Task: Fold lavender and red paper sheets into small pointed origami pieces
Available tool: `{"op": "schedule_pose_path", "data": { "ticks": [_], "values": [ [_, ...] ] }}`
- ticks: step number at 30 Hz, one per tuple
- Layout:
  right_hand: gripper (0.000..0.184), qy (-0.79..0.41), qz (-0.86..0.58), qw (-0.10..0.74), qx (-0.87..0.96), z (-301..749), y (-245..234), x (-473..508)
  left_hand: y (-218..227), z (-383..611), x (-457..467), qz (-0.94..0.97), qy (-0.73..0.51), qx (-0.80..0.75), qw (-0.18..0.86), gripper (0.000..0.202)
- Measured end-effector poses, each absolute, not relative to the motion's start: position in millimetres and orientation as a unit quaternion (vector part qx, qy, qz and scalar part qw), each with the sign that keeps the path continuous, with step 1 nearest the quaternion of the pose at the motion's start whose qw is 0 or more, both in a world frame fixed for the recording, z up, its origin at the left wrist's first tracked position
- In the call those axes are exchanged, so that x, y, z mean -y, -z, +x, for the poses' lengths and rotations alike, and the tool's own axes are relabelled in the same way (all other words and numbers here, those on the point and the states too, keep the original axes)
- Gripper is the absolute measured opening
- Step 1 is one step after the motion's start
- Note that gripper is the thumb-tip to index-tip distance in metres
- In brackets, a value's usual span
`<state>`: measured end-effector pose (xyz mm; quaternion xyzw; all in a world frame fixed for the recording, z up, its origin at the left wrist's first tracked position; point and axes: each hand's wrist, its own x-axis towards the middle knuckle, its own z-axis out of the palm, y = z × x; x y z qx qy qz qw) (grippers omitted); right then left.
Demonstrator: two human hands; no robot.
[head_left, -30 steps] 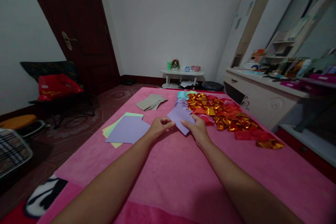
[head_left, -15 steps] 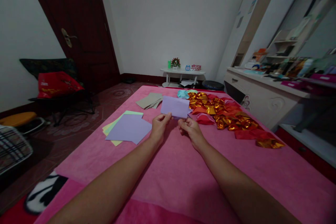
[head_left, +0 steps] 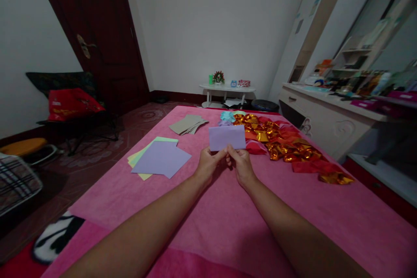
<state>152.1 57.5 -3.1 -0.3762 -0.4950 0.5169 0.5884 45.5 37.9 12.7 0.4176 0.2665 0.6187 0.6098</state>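
A sheet of purple paper (head_left: 227,137), looking folded into a rectangle, is held up above the pink cloth. My left hand (head_left: 210,164) grips its lower edge, thumb in front. Close beside it, my right hand (head_left: 240,165) pinches the same edge, and the two thumbs nearly meet at the middle. The fingers behind the paper are partly hidden. To the left lie loose purple sheets (head_left: 159,158) over green and yellow ones. A fanned stack of grey-brown paper (head_left: 188,124) rests farther back.
The pink cloth (head_left: 208,226) covers the table. Shiny gold and red crumpled strips (head_left: 280,139) spread along the right side, with a light blue paper piece (head_left: 227,116) at the back. A cluttered dresser (head_left: 332,104) stands at right; a chair with a red bag (head_left: 73,104) at left.
The purple paper has moved right and slightly down. My hands have come together at its lower edge; my right hand, earlier a little below the paper, now pinches it.
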Motion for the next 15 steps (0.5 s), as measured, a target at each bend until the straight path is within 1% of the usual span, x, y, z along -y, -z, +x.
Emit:
{"op": "schedule_pose_path", "data": {
  "ticks": [6, 11, 15],
  "values": [
    [0.04, -0.478, -0.397, 0.605, 0.497, 156.7, 6.9, -62.1, -17.3, 47.1, -35.5, 0.406, -0.637, -0.297, 0.584, 0.026],
    [0.038, -0.449, -0.411, 0.611, 0.506, 158.9, 6.1, -63.2, -22.0, 46.7, -34.1, 0.397, -0.631, -0.307, 0.592, 0.023],
    [0.039, -0.452, -0.405, 0.602, 0.52, 159.3, 5.3, -62.0, -14.6, 41.0, -40.0, 0.414, -0.62, -0.294, 0.598, 0.023]
  ]
}}
